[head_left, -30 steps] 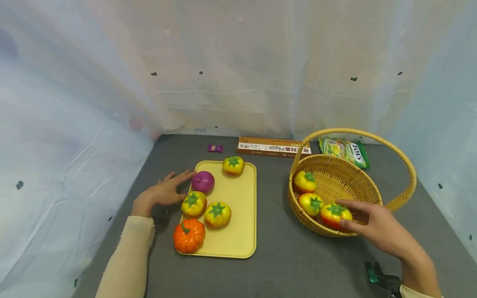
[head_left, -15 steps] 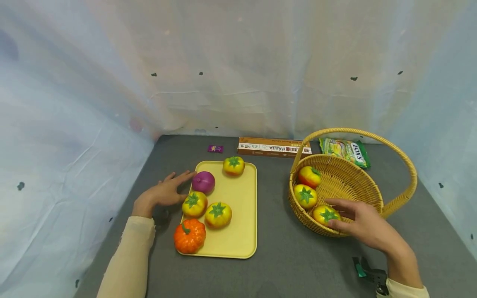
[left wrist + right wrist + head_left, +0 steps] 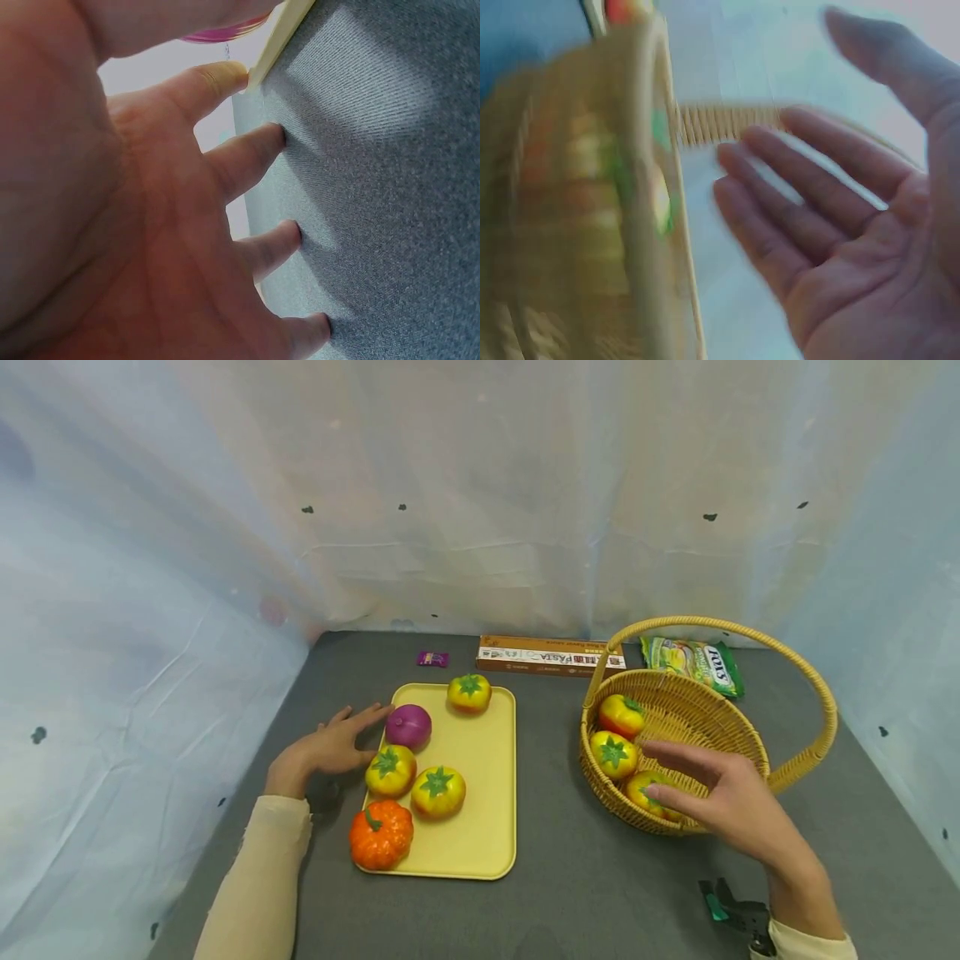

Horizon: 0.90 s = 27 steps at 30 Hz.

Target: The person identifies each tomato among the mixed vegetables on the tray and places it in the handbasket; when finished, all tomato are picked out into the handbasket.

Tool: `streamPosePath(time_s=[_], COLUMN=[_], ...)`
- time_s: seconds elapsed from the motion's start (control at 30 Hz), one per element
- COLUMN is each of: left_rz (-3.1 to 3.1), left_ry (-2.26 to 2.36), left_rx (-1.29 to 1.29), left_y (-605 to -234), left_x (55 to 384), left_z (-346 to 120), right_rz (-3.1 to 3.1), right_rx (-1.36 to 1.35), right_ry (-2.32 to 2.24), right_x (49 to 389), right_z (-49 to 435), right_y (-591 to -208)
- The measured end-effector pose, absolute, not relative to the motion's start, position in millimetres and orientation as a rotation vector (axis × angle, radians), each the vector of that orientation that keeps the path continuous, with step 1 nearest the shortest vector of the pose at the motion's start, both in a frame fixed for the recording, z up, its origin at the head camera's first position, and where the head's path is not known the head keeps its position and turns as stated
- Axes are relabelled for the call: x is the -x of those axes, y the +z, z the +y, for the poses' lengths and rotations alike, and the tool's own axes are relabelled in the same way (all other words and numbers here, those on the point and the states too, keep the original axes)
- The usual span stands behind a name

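Note:
My left hand (image 3: pixel 330 749) lies spread at the left edge of the yellow tray (image 3: pixel 480 835); in the left wrist view its fingertips touch the grey cloth and one reaches the tray rim. A purple onion-like vegetable (image 3: pixel 408 727) and a toy persimmon (image 3: pixel 391 771) sit close to it on the tray. My right hand (image 3: pixel 731 793) is over the near side of the wicker basket (image 3: pixel 690 710), fingers extended and nothing in them. Three toy persimmons lie along the basket's left side; the nearest persimmon (image 3: pixel 645 791) is partly hidden by the thumb.
Two more persimmons (image 3: pixel 438 792) (image 3: pixel 469 693) and an orange pumpkin (image 3: pixel 381 835) are on the tray. Behind stand a pasta box (image 3: pixel 551 656), a small purple packet (image 3: pixel 432 658) and a green snack bag (image 3: pixel 693 665). The basket's tall handle (image 3: pixel 810 677) arches above it.
My right hand has lowered a persimmon into the basket, let it go and lifted its fingers off. The other two persimmons there shifted and turned. My left hand stays put.

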<state>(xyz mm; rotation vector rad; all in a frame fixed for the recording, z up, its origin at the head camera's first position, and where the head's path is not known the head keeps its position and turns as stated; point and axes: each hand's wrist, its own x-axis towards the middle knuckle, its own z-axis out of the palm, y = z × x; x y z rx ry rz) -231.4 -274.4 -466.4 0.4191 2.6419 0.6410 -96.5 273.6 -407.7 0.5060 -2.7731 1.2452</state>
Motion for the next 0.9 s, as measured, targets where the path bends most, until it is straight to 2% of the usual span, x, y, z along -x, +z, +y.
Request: streamPosePath(time_s=[0.43,0.7,0.9], left_rz=[2.636,2.636,2.635], left_ry=[0.652,0.649,0.649], left_rx=[-0.426,-0.431,-0.424], left_y=[-462.5,-460.8,-462.3], left_x=[228.8,228.5,228.8], left_z=[-274.1,-274.3,-274.9], right_rz=[-2.582,-2.54,-2.622], right_rx=[-0.987,-1.062,-1.104], right_ry=[1.742,1.9,1.818], right_x=[133.6,155.5,170.2], right_z=[166.6,114.0,86.2], right_y=[-434.4,-452.4,-465.6])
